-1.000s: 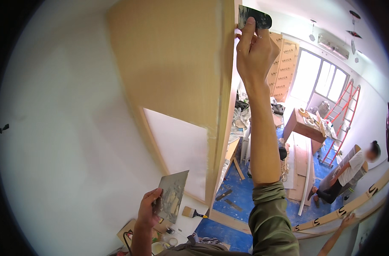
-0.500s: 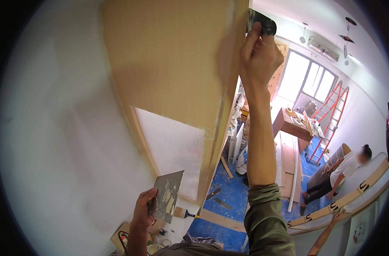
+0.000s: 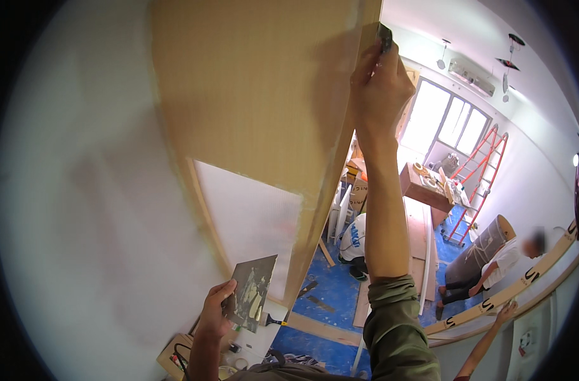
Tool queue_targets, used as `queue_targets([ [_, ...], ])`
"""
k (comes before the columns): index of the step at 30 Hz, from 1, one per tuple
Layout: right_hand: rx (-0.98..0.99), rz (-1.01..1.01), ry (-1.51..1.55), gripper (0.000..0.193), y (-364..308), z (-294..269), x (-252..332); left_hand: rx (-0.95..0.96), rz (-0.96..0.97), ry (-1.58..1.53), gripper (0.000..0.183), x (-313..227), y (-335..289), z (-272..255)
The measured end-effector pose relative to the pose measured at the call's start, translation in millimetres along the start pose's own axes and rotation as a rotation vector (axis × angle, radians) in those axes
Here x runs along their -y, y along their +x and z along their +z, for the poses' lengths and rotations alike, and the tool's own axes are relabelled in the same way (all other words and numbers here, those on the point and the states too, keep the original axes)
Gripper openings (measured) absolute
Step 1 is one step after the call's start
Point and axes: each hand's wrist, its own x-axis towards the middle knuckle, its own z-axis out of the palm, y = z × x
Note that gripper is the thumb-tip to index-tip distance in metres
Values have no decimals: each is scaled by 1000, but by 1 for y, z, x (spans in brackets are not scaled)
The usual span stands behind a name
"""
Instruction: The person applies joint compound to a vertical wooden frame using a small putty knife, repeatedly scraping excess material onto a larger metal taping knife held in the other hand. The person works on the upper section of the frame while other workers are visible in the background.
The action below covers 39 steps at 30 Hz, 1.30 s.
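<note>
My right hand (image 3: 383,86) reaches up at the top, its fingers closed on a small dark scraper (image 3: 384,38). The scraper touches or sits very close to the right edge of a tall light-wood panel (image 3: 251,89). Lower down, my left hand (image 3: 214,311) grips a flat grey metal putty plate (image 3: 252,292) by its left side. Pale putty is smeared over the plate's face, which is tilted toward me. Behind the plate, a whitish translucent pane (image 3: 248,209) is set in the panel. Part of the scraper is hidden by my right fingers.
A white wall (image 3: 80,190) runs along the left. Below lie a paintbrush (image 3: 273,319) and a cardboard box (image 3: 175,355). Blue sheeting (image 3: 330,286) covers the floor. Beyond stand a wooden box (image 3: 422,190), a red ladder (image 3: 483,181) and people; another person's hand (image 3: 506,311) touches a long board (image 3: 492,305).
My right hand has shifted slightly left and down, and the scraper has turned edge-on. The left hand keeps its hold on the putty plate. The person at right has bent or moved.
</note>
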Motion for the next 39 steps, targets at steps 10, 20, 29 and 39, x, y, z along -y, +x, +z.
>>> queue_targets([
  [10,-69,436,741,35,5,-24,-27,-26,-20,37,21,-2,2,4],
  [20,-24,372,913,19,6,19,-55,-130,65,103,20,-23,-27,15],
  [29,28,303,862,27,-29,-10,-52,-218,123,173,31,-10,-41,30],
  [39,-55,748,1179,23,-67,-39,-69,-324,179,247,25,13,-49,66],
])
